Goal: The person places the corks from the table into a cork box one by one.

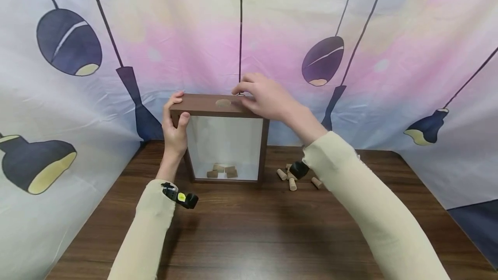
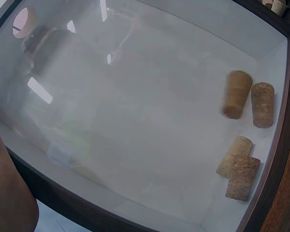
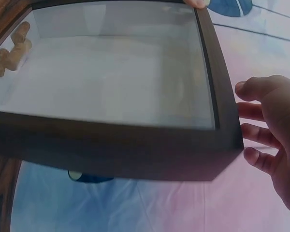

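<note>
A shadow-box frame (image 1: 266,141) with a dark wood rim and clear front stands upright on the table. My left hand (image 1: 176,131) grips its top left corner, thumb on the front and fingers behind. A round hole (image 1: 223,103) opens in the top edge. My right hand (image 1: 266,96) is over the top's right part, fingers loosely bent, with nothing visible between them in the right wrist view. Several corks (image 1: 230,172) lie at the bottom inside. In the left wrist view one cork (image 2: 237,94) is blurred beside a sharp cork (image 2: 263,105).
Loose corks (image 1: 292,184) lie on the wooden table (image 1: 241,228), right of the frame and partly behind the right wrist's camera (image 1: 299,170). A cloth backdrop (image 1: 186,46) printed with lamps hangs close behind the frame and along both sides.
</note>
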A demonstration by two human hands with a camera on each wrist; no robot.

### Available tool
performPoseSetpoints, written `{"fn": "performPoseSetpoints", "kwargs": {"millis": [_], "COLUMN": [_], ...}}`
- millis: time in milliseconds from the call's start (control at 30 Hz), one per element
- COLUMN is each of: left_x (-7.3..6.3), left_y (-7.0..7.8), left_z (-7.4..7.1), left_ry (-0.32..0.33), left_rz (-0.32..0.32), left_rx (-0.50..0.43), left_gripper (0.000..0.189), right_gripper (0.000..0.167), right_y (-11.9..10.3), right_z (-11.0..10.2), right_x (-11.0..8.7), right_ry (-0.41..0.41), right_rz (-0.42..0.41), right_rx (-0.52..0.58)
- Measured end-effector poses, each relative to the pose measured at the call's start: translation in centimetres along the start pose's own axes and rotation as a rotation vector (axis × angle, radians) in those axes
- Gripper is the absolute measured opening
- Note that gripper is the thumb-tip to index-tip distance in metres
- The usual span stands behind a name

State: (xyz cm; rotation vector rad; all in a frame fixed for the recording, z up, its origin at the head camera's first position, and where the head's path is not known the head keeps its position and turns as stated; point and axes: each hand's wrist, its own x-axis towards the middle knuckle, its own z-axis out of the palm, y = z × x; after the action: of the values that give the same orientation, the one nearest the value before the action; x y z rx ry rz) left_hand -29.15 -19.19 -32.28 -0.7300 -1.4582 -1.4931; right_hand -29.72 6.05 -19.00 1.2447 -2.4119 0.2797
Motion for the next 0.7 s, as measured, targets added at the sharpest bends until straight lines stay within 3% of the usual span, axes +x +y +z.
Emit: {"fn": "performPoseSetpoints", "kwargs": {"millis": [167, 433, 700], "left_x": [0.0, -0.3, -0.2], "left_y": [-0.3, -2.8, -3.3], "left_z": [-0.3, -0.9, -0.9], "left_ry": [-0.002, 0.006, -0.004], "left_rz": [0.008, 0.019, 0.020], "left_rx": [0.010, 0.018, 0.026], "left_gripper": [0.066, 0.068, 0.070], "right_gripper": [0.018, 0.016, 0.017], "right_y": [1.3, 2.5, 3.7], "right_z": [-0.1, -0.5, -0.6], "right_x": [-1.5, -4.2, -7.4], "right_ry": [0.040, 0.124, 0.164], "right_rz": [0.020, 0.028, 0.079], "right_rx": [0.032, 0.069, 0.094]}}
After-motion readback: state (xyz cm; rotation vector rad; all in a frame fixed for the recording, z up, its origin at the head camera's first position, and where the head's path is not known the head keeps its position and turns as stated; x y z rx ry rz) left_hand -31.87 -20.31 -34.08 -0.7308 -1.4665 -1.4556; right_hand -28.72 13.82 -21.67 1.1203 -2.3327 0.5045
